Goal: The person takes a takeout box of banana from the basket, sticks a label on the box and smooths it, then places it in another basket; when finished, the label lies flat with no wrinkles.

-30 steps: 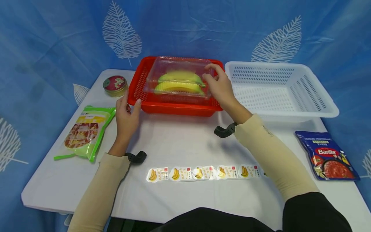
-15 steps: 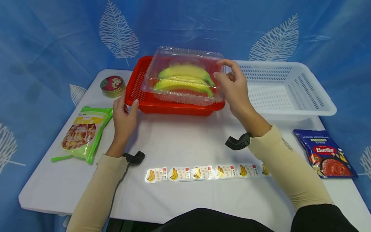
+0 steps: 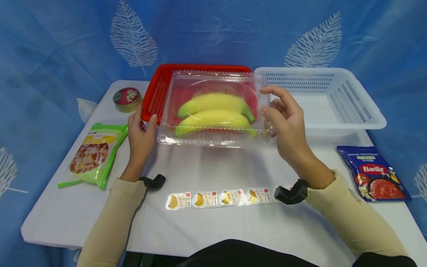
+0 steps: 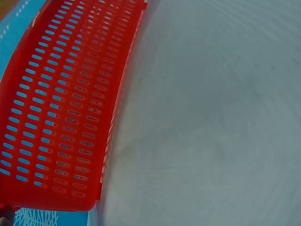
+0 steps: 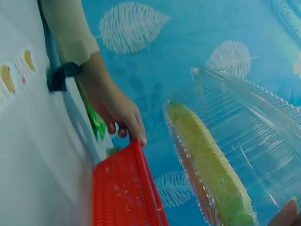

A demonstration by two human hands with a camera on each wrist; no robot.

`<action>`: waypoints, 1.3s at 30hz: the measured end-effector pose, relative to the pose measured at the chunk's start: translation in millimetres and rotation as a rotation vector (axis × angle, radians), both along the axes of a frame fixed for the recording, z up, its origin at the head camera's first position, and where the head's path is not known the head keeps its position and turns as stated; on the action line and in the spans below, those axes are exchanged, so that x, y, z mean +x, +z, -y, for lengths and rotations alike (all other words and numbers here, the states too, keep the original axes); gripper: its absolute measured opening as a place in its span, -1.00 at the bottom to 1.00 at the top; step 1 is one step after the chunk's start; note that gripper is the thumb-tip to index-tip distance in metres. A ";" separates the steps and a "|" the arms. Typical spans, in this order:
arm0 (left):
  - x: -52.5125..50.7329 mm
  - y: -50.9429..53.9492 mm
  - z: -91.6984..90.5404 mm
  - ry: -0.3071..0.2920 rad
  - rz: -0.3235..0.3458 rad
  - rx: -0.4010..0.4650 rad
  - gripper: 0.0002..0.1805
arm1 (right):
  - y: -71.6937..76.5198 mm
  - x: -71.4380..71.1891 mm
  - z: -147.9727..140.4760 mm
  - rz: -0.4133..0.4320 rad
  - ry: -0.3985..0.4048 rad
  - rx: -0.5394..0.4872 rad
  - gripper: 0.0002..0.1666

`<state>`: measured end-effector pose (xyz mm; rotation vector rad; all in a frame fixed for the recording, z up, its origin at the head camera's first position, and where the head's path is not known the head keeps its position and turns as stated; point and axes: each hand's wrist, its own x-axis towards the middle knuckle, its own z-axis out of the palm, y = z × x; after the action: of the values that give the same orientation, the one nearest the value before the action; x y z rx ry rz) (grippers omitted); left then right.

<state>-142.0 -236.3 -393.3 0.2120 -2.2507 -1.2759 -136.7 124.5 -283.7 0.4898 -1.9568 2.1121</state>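
Note:
A clear plastic box [image 3: 213,140] with two yellow-green bananas [image 3: 213,118] inside is held up by my right hand [image 3: 288,128], which pinches its right end between thumb and fingers. The box hangs over the front of the red basket [image 3: 160,89]. My left hand [image 3: 141,137] grips the basket's front left corner. In the left wrist view the perforated red basket [image 4: 70,94] fills the left, with a bit of a finger at the lower left edge. The right wrist view shows the box [image 5: 254,127] raised off the basket [image 5: 117,188], and my left hand [image 5: 117,106] at the basket's corner.
A white basket [image 3: 333,129] stands at the back right. Left are a round tin [image 3: 127,99] and a green food bag [image 3: 95,154]. A blue pouch [image 3: 375,176] lies right. A strip of banana stickers [image 3: 205,200] lies near the front.
My right hand has lifted the box out of the red basket and brought it forward and to the right. My left hand has stayed at the basket's corner.

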 end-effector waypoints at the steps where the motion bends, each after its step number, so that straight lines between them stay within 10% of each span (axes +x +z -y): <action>1: 0.3 0.0 0.0 0.000 0.001 0.000 -0.29 | -0.5 3.4 -1.6 0.002 0.008 -0.010 -0.60; 19: 0.1 1.6 -0.8 0.006 -0.017 -0.005 -0.32 | -60.4 59.8 -32.5 0.058 0.133 -0.108 -0.50; 39: 0.2 1.4 -0.8 0.015 0.009 -0.009 -0.29 | -112.1 54.3 -43.3 0.031 0.100 -0.127 -0.50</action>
<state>-141.8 -235.5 -392.0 0.2311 -2.2576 -1.2594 -82.5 167.8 -395.9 0.5445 -1.8355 2.3007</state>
